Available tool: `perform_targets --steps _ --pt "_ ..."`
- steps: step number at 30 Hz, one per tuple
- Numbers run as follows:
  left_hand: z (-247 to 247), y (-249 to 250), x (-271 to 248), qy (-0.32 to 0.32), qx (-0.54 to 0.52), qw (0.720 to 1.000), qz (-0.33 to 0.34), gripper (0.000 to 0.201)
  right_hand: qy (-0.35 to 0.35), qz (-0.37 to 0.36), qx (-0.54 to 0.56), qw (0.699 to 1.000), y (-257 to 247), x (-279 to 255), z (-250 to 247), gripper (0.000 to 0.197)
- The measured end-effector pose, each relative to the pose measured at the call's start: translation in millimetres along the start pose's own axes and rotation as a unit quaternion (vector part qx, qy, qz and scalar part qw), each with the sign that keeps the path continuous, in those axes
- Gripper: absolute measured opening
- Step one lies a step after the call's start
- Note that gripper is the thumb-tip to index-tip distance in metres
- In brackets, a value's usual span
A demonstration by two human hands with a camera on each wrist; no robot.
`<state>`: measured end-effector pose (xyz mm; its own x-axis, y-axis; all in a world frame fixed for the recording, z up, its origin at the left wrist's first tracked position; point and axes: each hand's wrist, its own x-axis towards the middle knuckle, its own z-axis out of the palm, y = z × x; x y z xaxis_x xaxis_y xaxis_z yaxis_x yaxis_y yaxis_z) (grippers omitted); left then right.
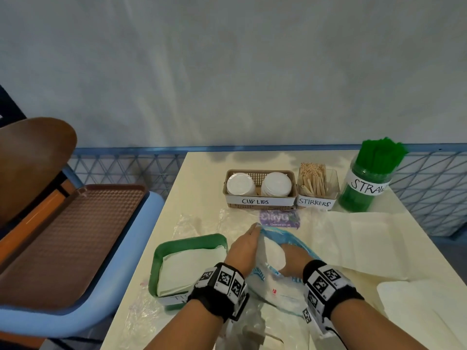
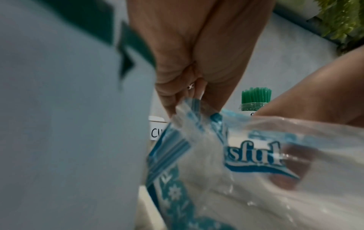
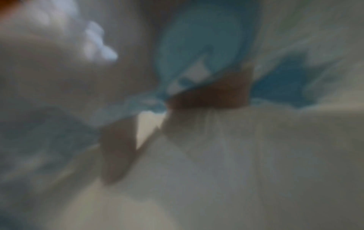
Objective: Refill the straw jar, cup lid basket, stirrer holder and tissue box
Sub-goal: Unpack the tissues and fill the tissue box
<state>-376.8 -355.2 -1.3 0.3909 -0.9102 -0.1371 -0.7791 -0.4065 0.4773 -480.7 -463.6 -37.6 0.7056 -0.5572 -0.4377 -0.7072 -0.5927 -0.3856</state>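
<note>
**Tissue pack open, next handful to come out**

Tissues go from the pack (image 1: 273, 263) in front of me into the green box (image 1: 187, 266) just to its left, which already has a white stack lying flat in it. My left hand (image 1: 243, 248) pinches the pack's torn plastic edge between thumb and curled fingers (image 2: 171, 87), holding the mouth open. My right hand (image 1: 294, 260) is pushed inside the wrapper; its wrist view is too blurred to show whether the fingers have closed on tissues, so I cannot tell.

To do this well, I judge I should keep the left pinch steady and pull the film taut, then draw the stack out flat and whole, since loose sheets would slide apart or crumple. They should then lie square on the ones already in the box.

The wrapper is thin, clear, crinkly film with blue print; it gives no support. The tissues are soft, folded, white. The box is rigid plastic with a raised rim.

Further back stand the lid basket (image 1: 260, 189), the stirrer holder (image 1: 317, 188) and the straw jar (image 1: 366, 180), all looking well filled. Clear bags and white paper lie spread on the table (image 1: 202, 173).
</note>
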Motion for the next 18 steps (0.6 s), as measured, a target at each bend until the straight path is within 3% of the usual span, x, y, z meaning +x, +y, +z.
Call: perform_targets --steps 4,12,15,18 --pt "-10 9 -6 0.026 -0.043 0.998 0.036 0.068 0.036 -0.007 0.027 0.999 -3 -1 -3 0.056" --pt "-10 9 -5 0.057 0.001 0.994 0.088 0.082 0.004 -0.019 0.153 0.988 -3 -9 -10 0.041" --pt "-18 1 3 0.079 0.039 0.994 0.057 0.078 0.024 -0.03 0.168 0.985 -2 -14 -10 0.032" --pt "-24 -12 7 0.059 0.053 0.997 0.016 0.065 0.05 -0.06 0.278 0.957 0 -22 -14 0.034"
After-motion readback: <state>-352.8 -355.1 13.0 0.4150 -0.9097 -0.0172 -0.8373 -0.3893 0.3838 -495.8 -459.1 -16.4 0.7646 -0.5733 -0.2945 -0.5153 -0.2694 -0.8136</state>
